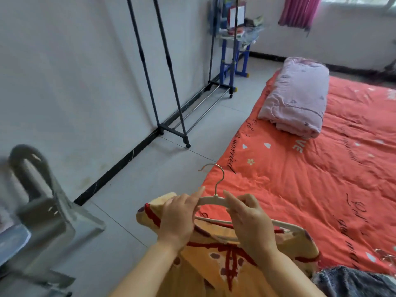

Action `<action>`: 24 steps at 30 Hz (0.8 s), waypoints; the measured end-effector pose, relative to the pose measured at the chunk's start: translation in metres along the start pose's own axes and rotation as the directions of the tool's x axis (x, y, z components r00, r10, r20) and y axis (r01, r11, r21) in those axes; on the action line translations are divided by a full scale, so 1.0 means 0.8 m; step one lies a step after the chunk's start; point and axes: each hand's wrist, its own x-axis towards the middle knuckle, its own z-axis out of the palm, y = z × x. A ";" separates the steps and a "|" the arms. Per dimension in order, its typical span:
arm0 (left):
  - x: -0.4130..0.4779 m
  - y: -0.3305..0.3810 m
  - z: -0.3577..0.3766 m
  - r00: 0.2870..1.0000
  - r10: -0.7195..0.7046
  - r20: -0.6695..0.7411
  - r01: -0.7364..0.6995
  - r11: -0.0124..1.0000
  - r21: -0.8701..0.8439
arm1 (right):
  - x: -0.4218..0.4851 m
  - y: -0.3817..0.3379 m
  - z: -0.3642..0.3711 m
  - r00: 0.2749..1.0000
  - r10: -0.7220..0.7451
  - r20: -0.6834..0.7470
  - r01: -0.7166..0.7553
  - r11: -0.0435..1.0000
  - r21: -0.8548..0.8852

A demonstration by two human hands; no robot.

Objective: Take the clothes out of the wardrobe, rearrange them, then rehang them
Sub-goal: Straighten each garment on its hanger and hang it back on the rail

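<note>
Here I see both hands low in front of me, by the edge of the red bed cover. My left hand grips the yellow dress at its shoulder, over the white hanger. My right hand pinches the hanger just beside its gold hook

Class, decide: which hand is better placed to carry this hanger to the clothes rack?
Probably the left hand: it grips the hanger, and the clothes rack stands ahead on that side.
</note>
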 end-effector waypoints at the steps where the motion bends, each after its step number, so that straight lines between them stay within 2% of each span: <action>1: -0.017 -0.001 -0.022 0.999 -0.019 -0.037 0.019 1.000 -0.006 | -0.005 -0.022 -0.004 0.999 -0.036 0.008 0.036 0.999 0.005; 4: -0.066 -0.002 -0.082 0.988 0.001 -0.152 -0.002 1.000 -0.002 | -0.021 -0.089 -0.018 0.994 -0.112 0.009 0.111 0.994 0.020; 7: -0.118 -0.001 -0.144 0.965 -0.037 -0.260 0.039 0.999 0.001 | -0.034 -0.160 -0.035 0.985 -0.169 0.016 0.168 0.985 0.044; 10: -0.174 -0.005 -0.210 0.936 -0.053 -0.349 0.060 0.998 0.012 | -0.052 -0.223 -0.055 0.973 -0.215 0.088 0.209 0.975 0.073; 12: -0.209 -0.008 -0.253 0.914 -0.033 -0.405 0.052 0.998 0.035 | -0.071 -0.247 -0.073 0.984 -0.156 0.089 0.150 0.987 0.065; 14: -0.241 -0.009 -0.294 0.900 -0.021 -0.436 0.060 0.995 0.076 | -0.094 -0.261 -0.084 0.996 -0.093 0.006 0.093 0.996 -0.001; 16: -0.273 -0.012 -0.333 0.888 -0.029 -0.459 0.084 0.991 0.101 | -0.114 -0.276 -0.086 1.000 -0.022 -0.016 0.022 0.999 -0.032; 19: -0.327 -0.018 -0.384 0.857 -0.041 -0.514 0.119 0.986 0.120 | -0.123 -0.318 -0.084 0.989 0.107 0.106 -0.115 0.991 0.070; 21: -0.367 -0.026 -0.416 0.826 -0.076 -0.559 0.159 0.982 0.102 | -0.125 -0.354 -0.080 0.981 0.078 0.175 -0.096 0.991 0.099; 24: -0.429 -0.040 -0.461 0.776 -0.098 -0.623 0.223 0.967 0.125 | -0.130 -0.412 -0.072 0.972 -0.036 0.232 0.011 0.994 0.111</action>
